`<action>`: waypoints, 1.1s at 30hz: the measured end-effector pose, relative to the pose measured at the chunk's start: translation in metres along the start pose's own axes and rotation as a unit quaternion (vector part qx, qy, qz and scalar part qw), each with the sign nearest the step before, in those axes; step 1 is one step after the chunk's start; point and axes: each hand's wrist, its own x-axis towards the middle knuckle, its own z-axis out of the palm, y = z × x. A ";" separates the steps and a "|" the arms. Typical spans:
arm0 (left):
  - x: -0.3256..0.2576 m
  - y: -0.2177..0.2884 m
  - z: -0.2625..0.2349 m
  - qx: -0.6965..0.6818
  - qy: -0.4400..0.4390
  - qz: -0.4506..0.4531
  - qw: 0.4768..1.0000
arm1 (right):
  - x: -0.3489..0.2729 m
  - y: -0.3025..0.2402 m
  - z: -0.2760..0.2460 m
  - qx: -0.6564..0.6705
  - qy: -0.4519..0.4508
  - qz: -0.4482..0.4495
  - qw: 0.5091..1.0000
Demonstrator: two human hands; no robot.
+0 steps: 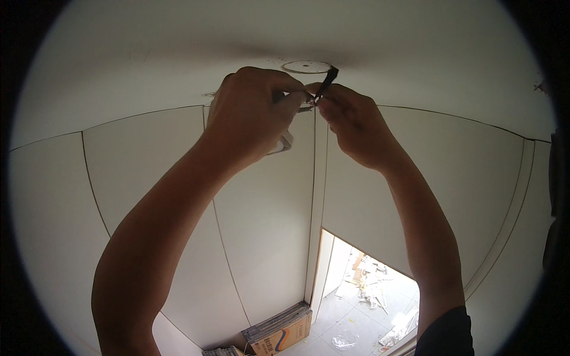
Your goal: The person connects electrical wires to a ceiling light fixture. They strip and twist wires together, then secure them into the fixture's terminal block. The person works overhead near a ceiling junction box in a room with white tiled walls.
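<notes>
The scene is seen through a single head-worn fisheye view, tilted upward toward the ceiling and the upper wall. Both raised hands are caught close in, near the top centre. Straight panel seams are bent toward the dark round rim. A doorway is taken in at the lower edge, far off.

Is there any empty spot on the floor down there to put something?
The tiled floor through the doorway has a bare patch beside the flat boxes and a clear plastic bag. Farther back it is crowded with scattered debris. Up top, both hands crowd the black wire.
</notes>
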 end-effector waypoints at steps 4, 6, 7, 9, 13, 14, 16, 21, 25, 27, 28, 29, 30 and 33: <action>0.002 -0.003 0.005 -0.001 0.004 0.016 1.000 | 0.004 -0.006 -0.003 0.014 0.001 0.065 0.998; 0.002 0.001 0.003 0.000 0.004 0.001 1.000 | 0.004 -0.001 -0.006 0.048 0.006 0.060 0.997; 0.001 0.002 0.002 0.001 0.004 -0.007 1.000 | 0.004 0.001 -0.005 0.048 0.015 0.037 0.998; -0.001 0.001 0.002 -0.003 0.014 -0.016 1.000 | 0.004 0.005 -0.004 0.050 0.034 -0.005 0.998; -0.009 -0.005 0.005 -0.035 0.046 -0.023 0.998 | 0.000 0.003 0.008 0.095 0.081 0.017 0.992; -0.011 -0.006 0.005 -0.045 0.050 -0.026 0.997 | -0.002 0.003 0.011 0.098 0.084 0.000 0.992; -0.012 -0.008 0.003 -0.058 0.055 -0.035 0.996 | -0.003 0.004 0.013 0.098 0.086 -0.031 0.991; -0.019 0.003 -0.001 -0.089 0.066 -0.063 0.992 | -0.005 0.016 0.013 0.073 0.084 -0.110 0.988; -0.025 0.010 -0.004 -0.096 0.069 -0.095 0.989 | -0.009 0.014 0.015 0.052 0.079 -0.084 0.992; -0.026 0.010 -0.004 -0.094 0.069 -0.099 0.988 | -0.012 0.014 0.015 0.074 0.074 -0.078 0.991; -0.026 0.005 -0.003 -0.091 0.072 -0.091 0.989 | -0.013 0.014 0.015 0.079 0.073 -0.057 0.993; -0.026 0.003 -0.003 -0.087 0.075 -0.083 0.990 | -0.015 0.012 0.015 0.084 0.072 -0.037 0.993; -0.026 0.003 -0.003 -0.095 0.074 -0.085 0.989 | -0.016 0.011 0.015 0.089 0.071 -0.016 0.993; -0.028 0.003 -0.003 -0.108 0.060 -0.093 0.988 | -0.020 0.010 0.016 0.111 0.058 0.003 0.992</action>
